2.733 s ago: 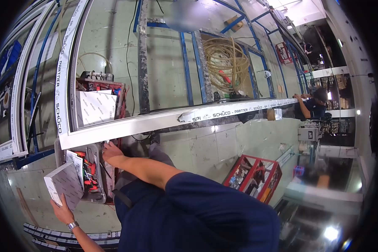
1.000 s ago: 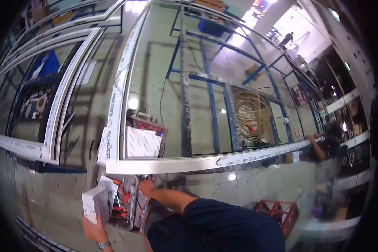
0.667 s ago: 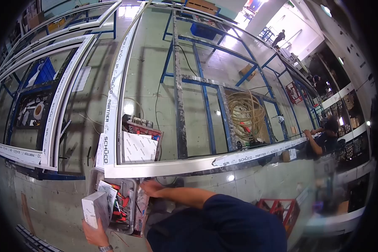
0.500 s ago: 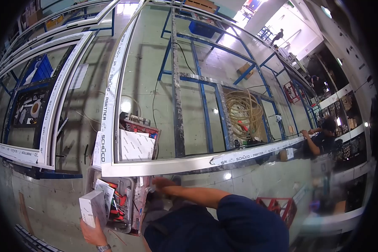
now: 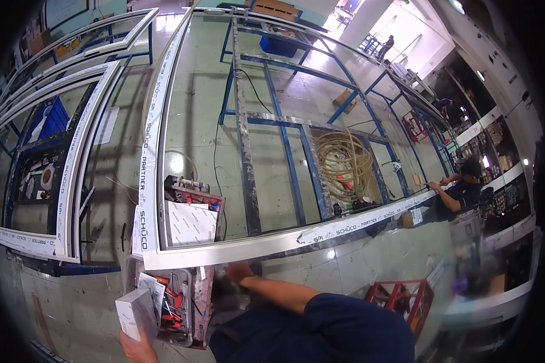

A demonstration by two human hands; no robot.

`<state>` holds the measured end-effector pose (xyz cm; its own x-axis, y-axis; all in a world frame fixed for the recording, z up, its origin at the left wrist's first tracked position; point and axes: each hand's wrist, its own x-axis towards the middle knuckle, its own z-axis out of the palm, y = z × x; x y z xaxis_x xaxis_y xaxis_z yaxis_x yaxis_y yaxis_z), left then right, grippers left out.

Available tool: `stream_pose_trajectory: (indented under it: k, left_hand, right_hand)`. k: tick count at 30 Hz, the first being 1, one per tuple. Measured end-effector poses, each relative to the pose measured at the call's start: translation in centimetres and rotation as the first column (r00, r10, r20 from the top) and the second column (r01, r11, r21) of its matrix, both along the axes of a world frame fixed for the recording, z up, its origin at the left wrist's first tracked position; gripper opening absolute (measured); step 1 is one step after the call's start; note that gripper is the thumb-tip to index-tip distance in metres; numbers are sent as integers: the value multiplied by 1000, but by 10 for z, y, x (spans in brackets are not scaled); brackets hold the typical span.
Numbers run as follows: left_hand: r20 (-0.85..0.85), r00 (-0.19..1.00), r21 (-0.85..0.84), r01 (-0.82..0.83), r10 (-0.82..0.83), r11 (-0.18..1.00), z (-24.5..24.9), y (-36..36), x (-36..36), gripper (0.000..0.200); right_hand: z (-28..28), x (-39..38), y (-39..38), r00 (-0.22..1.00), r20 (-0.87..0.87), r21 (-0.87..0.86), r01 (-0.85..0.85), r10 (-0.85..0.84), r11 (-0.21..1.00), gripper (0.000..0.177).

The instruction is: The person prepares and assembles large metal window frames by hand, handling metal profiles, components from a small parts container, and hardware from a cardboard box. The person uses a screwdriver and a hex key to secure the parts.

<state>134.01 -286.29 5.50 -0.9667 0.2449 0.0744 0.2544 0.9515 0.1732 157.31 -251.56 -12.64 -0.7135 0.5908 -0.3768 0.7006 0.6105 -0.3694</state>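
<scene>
My left hand (image 5: 138, 347) grips the lower end of a small white printed box (image 5: 135, 310), thumb on one side. The box is tilted over the left part of a grey tool tray (image 5: 195, 327), beside a printed paper sheet (image 5: 152, 289). Red-handled hand tools (image 5: 174, 300) lie in the tray. My right hand (image 5: 239, 271) is by the tray's upper right corner, just below the white window frame (image 5: 224, 256). Its fingers are blurred and in shadow, so I cannot see whether they hold anything.
Blue steel trestles (image 5: 290, 175) carry the frame. A coiled hose (image 5: 345, 163) lies within them. Another toolbox (image 5: 194, 221) with a white carton stands inside the frame. A red crate (image 5: 399, 302) is at right. A co-worker (image 5: 460, 190) leans at the frame's far right end.
My view has shifted slightly, so the frame and tray appear lower. The box stays in my left hand over the tray. My right hand remains near the frame's edge.
</scene>
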Motion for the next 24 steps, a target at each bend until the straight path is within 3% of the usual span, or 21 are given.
stream_pose_trajectory:
  k: [1,4,7,8,9,11,12,15,20,22,23,24]
  left_hand:
    - [6,1000,-3,-4,4,1000,1,0,0,73]
    - [17,1000,-3,-8,8,1000,-1,-1,-2,73]
    - [6,1000,1,-3,3,1000,-5,-5,-4,72]
    - [1,1000,-1,-5,5,1000,-7,-6,-5,72]
    - [-3,1000,-4,-5,5,1000,-7,-7,-6,71]
    - [313,942,-211,-54,119,976,3,-7,-16,87]
    - [450,871,-313,-53,197,948,7,-7,-20,99]
    - [29,999,25,-28,27,999,2,-1,-6,70]
    - [37,999,68,-10,8,998,1,-2,-6,69]
    - [36,999,67,-12,9,998,3,-1,-6,69]
    - [38,999,57,-17,15,998,3,-2,-6,69]
    - [40,999,48,-22,21,999,3,-2,-6,69]
  right_hand:
    - [19,-11,-1,1000,-1,-64,-3,3,998,19]
    - [12,-31,-15,835,-292,192,-427,467,884,15]
    - [12,-60,-24,665,-142,337,-664,733,667,14]
    - [1,-70,-30,608,-159,462,-651,778,603,13]
    - [-3,-81,-33,596,-76,400,-716,800,572,14]
    - [-8,-99,-36,543,84,252,-823,835,510,15]
    - [-13,-104,-38,547,111,237,-825,830,513,16]
    - [-37,-109,-38,556,154,208,-826,817,524,17]
    - [-86,-119,-45,644,104,155,-763,758,627,21]
    - [-115,-125,-54,876,54,-25,-479,480,877,24]
    - [-128,-126,-58,949,54,-121,-302,310,946,26]
    - [-123,-127,-56,944,52,-162,-313,325,936,28]
